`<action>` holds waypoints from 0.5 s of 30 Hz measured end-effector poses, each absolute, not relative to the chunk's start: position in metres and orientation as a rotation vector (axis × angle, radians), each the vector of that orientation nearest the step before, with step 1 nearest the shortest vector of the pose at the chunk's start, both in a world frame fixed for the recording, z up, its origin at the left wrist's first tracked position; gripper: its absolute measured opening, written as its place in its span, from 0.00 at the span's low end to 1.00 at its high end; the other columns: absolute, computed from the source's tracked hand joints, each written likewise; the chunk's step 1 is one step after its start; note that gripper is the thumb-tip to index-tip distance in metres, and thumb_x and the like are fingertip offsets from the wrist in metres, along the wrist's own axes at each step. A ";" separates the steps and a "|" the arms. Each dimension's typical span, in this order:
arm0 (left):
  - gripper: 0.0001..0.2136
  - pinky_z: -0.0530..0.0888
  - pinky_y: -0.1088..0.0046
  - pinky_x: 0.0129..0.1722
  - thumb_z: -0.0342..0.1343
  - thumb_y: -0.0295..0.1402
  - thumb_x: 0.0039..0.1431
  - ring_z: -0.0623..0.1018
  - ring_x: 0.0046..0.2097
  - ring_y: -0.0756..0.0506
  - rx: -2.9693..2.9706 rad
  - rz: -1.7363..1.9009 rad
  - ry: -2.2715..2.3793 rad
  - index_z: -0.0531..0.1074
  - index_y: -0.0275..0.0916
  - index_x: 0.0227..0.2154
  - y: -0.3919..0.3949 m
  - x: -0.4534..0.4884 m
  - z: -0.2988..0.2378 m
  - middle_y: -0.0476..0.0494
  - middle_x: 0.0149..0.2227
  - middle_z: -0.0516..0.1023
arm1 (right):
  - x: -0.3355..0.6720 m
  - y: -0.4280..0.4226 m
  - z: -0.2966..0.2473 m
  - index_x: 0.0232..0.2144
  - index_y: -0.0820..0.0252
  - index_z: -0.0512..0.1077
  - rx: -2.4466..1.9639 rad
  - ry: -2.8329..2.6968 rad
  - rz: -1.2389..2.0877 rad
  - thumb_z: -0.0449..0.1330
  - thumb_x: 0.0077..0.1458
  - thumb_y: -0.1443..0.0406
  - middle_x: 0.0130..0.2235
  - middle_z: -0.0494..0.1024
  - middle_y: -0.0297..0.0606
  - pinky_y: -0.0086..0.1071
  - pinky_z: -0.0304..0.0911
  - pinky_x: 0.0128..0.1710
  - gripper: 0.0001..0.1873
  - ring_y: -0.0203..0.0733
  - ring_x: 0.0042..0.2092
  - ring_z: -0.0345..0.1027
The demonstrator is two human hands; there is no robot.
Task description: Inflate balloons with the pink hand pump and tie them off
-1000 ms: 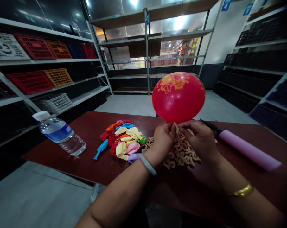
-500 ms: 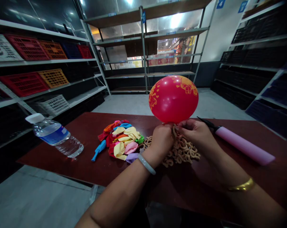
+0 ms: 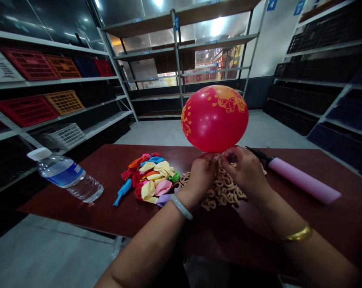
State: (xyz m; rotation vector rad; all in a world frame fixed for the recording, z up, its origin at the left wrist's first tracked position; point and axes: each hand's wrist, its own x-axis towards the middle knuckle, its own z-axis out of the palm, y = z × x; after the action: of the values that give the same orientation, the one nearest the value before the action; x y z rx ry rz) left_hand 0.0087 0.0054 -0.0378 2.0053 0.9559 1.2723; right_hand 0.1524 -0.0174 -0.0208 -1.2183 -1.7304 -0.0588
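An inflated red balloon (image 3: pixel 215 120) with yellow-orange printed figures stands upright above my hands. My left hand (image 3: pixel 203 172) is closed around its neck, just under the round body. Close beside it, the fingers of my right hand (image 3: pixel 243 168) are pinched together at the same neck. A tan strip shows between the two hands; the fingers hide most of the neck. Below them lies a heap of tan curled loops (image 3: pixel 224 194), partly covered by the hands. To the left is a pile of limp, coloured balloons (image 3: pixel 157 180).
A pink hand pump (image 3: pixel 305 180) with a black nozzle lies at the right of the dark red table (image 3: pixel 133 222). At the left is a tilted-looking water bottle (image 3: pixel 70 176) with a white cap. Shelves with crates (image 3: pixel 29 64) stand behind.
My right hand has turned and its fingers have drawn tighter together at the balloon's neck. The balloon appears slightly larger and higher. The whole view has shifted a little.
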 end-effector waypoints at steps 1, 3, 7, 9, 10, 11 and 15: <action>0.16 0.67 0.73 0.35 0.45 0.39 0.67 0.73 0.33 0.47 2.016 1.276 0.969 0.75 0.36 0.35 0.005 0.008 -0.037 0.43 0.32 0.78 | 0.153 -0.017 -0.021 0.29 0.58 0.68 -1.201 -1.721 -0.025 0.60 0.54 0.64 0.28 0.73 0.36 0.34 0.60 0.33 0.04 0.40 0.31 0.66; 0.15 0.66 0.73 0.34 0.46 0.38 0.66 0.72 0.32 0.48 2.031 1.273 0.985 0.75 0.36 0.35 0.006 0.007 -0.036 0.44 0.31 0.77 | 0.155 -0.016 -0.021 0.29 0.58 0.69 -1.155 -1.719 0.009 0.60 0.54 0.64 0.28 0.73 0.35 0.34 0.60 0.32 0.05 0.39 0.31 0.66; 0.14 0.66 0.74 0.34 0.47 0.38 0.65 0.72 0.31 0.48 1.949 1.302 1.015 0.75 0.36 0.34 0.010 0.008 -0.040 0.45 0.30 0.76 | 0.158 -0.014 -0.021 0.31 0.57 0.71 -1.058 -1.785 0.006 0.60 0.55 0.65 0.32 0.76 0.36 0.36 0.63 0.38 0.02 0.41 0.36 0.70; 0.14 0.68 0.73 0.35 0.49 0.39 0.64 0.73 0.33 0.48 1.825 1.331 0.996 0.75 0.36 0.34 0.012 0.009 -0.043 0.45 0.31 0.76 | 0.158 -0.014 -0.022 0.34 0.56 0.72 -1.041 -1.751 0.127 0.59 0.57 0.64 0.33 0.77 0.35 0.37 0.64 0.39 0.03 0.41 0.36 0.71; 0.14 0.69 0.73 0.36 0.49 0.40 0.64 0.73 0.34 0.47 1.756 1.337 0.969 0.75 0.36 0.35 0.013 0.010 -0.045 0.44 0.32 0.77 | 0.158 -0.013 -0.023 0.35 0.55 0.73 -1.035 -1.714 0.206 0.58 0.57 0.64 0.33 0.78 0.34 0.37 0.64 0.39 0.03 0.40 0.35 0.71; 0.14 0.69 0.72 0.37 0.50 0.40 0.63 0.74 0.35 0.47 1.693 1.337 0.935 0.75 0.36 0.35 0.014 0.011 -0.047 0.44 0.33 0.77 | 0.158 -0.013 -0.023 0.35 0.55 0.73 -1.028 -1.673 0.276 0.58 0.58 0.64 0.34 0.77 0.34 0.36 0.65 0.38 0.04 0.40 0.35 0.71; 0.13 0.70 0.71 0.39 0.52 0.41 0.62 0.74 0.35 0.48 1.536 1.335 0.820 0.76 0.37 0.36 0.013 0.015 -0.052 0.45 0.33 0.78 | 0.158 -0.013 -0.024 0.35 0.55 0.75 -1.017 -1.588 0.352 0.61 0.55 0.63 0.36 0.76 0.36 0.36 0.67 0.37 0.05 0.40 0.37 0.71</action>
State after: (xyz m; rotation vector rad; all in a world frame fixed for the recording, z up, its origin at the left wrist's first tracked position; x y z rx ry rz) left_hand 0.0148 0.0127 -0.0522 1.5365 0.8198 1.3354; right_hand 0.1580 -0.0129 -0.0237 -1.0174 -1.5876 0.3515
